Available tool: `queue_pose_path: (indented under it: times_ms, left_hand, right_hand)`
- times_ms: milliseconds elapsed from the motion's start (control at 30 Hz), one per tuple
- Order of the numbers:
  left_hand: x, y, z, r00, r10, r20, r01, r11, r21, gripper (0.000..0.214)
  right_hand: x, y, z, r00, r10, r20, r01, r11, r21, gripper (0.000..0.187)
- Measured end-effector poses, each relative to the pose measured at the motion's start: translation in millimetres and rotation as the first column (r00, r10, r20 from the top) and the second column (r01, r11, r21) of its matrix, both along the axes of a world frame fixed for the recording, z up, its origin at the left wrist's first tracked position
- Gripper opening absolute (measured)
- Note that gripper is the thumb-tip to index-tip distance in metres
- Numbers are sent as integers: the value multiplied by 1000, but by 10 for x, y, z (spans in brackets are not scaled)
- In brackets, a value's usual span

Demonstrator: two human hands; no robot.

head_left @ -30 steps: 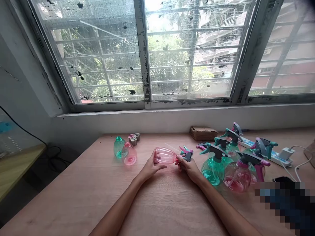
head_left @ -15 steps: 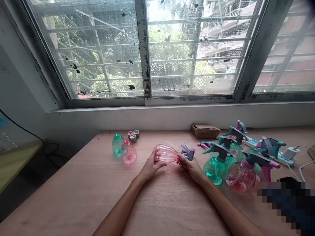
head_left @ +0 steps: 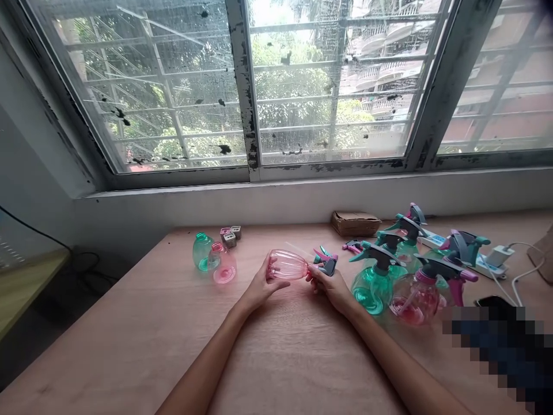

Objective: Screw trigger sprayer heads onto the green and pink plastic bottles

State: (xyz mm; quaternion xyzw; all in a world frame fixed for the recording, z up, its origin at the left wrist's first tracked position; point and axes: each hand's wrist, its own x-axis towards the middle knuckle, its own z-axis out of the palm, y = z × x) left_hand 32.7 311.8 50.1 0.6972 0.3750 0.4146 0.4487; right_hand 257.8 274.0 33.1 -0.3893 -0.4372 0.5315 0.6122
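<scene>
My left hand (head_left: 258, 286) curls around the base of a clear pink ribbed bottle (head_left: 288, 265) held on its side just above the wooden table (head_left: 129, 334). At the bottle's neck, my right hand (head_left: 329, 286) is closed on a grey, pink and teal trigger sprayer head (head_left: 327, 263). A thin clear dip tube runs from the head toward the bottle.
Two empty bottles, teal (head_left: 200, 251) and pink (head_left: 224, 264), stand at the left with small square caps (head_left: 230, 235) behind. Several assembled spray bottles (head_left: 380, 276) crowd the right, beside a cardboard box (head_left: 355, 222), a power strip (head_left: 484, 262) and a loose sprayer head (head_left: 352, 246).
Both hands keep the same hold on the bottle and the sprayer head. The view has tilted slightly, so everything sits a bit higher and to the left.
</scene>
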Motion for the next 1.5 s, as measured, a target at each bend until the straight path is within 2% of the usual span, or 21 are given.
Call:
queue_pose_path:
  times_ms: [167,433,633,800,1000,1233,1400,1500]
  left_hand:
    - [-10,-23,64,1000,-6,-10,6,1000,-9,65]
    - [-8,-5,12,999,-45,17,45,999,-17,98]
    - [-11,11,19,999,-41,15,42,999,-30,77]
    - [-14,-23,21,999,-45,23,45,999,-16,105]
    - [6,-45,67,999,-37,13,38,999,-20,84]
    - [4,-65,73,999,-32,17,33,999,-19,103]
    - [-10,-43,83,999,-36,12,37,998,-56,72]
    - [-12,-28,55,999,-36,12,37,997,-63,82]
  right_hand:
    - [-13,-17,6,1000,-5,16,5,1000,7,42]
    - [-1,-2,-8,1000,-22,-1,22,1000,14,42]
    - [-9,-10,-10,1000,-20,5,20,1000,9,42]
    - [-8,-25,8,1000,-24,8,24,1000,17,41]
    - [-17,-28,8,999,-21,28,21,999,25,41]
    - [-7,-17,0,999,-24,32,23,999,35,41]
    - [-6,-22,13,1000,-5,17,5,1000,18,43]
    - [5,-25,11,1000,-5,4,5,1000,16,43]
